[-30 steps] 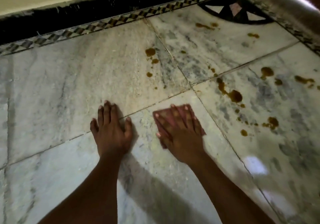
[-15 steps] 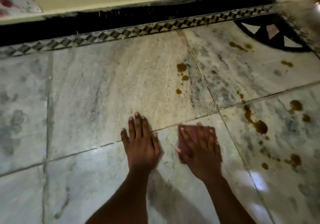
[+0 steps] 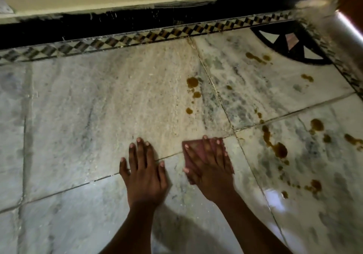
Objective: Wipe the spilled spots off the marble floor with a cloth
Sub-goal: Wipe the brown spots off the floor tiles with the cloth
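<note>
A small reddish-brown cloth (image 3: 193, 148) lies flat on the pale marble floor (image 3: 98, 106). My right hand (image 3: 211, 168) presses on it with straight, spread fingers and covers most of it. My left hand (image 3: 144, 172) rests flat on the bare floor just to the left, fingers straight. Brown spilled spots (image 3: 192, 82) sit beyond the cloth near a tile joint. A larger streak of spill (image 3: 279, 149) and several drops lie to the right of the cloth, apart from it.
A black skirting (image 3: 98, 27) and a checkered border strip (image 3: 137, 38) run along the far wall. A dark inlaid pattern (image 3: 288, 45) sits at the far right corner, beside a raised edge (image 3: 345, 27). Tile joints cross under both hands.
The view has shifted, so hands and spots sit further right in frame than a second ago. The cloth under my right hand has slid slightly; my left hand stays planted on the floor.
</note>
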A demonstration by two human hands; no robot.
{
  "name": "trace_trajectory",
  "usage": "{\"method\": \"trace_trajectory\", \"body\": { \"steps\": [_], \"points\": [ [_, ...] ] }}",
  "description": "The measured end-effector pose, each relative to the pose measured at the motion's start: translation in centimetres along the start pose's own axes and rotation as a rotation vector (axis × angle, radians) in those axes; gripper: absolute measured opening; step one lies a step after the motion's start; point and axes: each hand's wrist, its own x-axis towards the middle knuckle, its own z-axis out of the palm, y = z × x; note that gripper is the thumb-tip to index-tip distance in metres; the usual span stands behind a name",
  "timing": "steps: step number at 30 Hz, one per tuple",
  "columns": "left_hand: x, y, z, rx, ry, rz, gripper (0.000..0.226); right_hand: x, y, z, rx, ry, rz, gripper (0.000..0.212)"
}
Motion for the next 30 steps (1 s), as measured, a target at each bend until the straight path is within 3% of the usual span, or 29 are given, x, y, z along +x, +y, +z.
{"method": "trace_trajectory", "body": {
  "steps": [6,8,10,14,17,20,22,26,30],
  "points": [
    [0.0,0.0,0.2,-0.028,0.011,-0.016,0.075,4.0,-0.2,-0.2,0.105,0.084,0.377,0.071],
    [-0.1,-0.1,0.4,-0.028,0.008,-0.017,0.075,7.5,-1.8,-0.6,0.175,0.014,0.424,0.07],
    [-0.1,-0.2,0.4,-0.026,0.023,-0.015,0.075,8.7,-2.7,-0.9,0.151,-0.034,0.324,0.069],
    [-0.2,-0.3,0.3,-0.033,0.043,-0.014,0.074,4.9,-0.8,-0.9,0.044,0.049,0.045,0.067],
    [-0.2,-0.2,0.1,-0.049,0.036,-0.023,0.073,4.5,0.8,-0.7,0.077,0.098,0.137,0.065],
    [0.0,0.0,-0.2,-0.068,0.041,-0.038,0.073,8.5,-1.4,-0.9,0.151,0.132,0.308,0.069],
    [-0.1,0.0,-0.4,-0.074,0.024,-0.047,0.073,11.1,-3.0,-1.0,0.187,0.091,0.312,0.072],
    [-0.2,0.1,-0.4,-0.082,0.042,-0.045,0.073,12.4,-3.4,-1.1,0.139,0.009,0.178,0.067],
    [-0.2,0.1,-0.5,-0.086,0.082,-0.052,0.073,9.0,-1.0,-1.5,0.034,0.032,-0.104,0.063]
  ]
}}
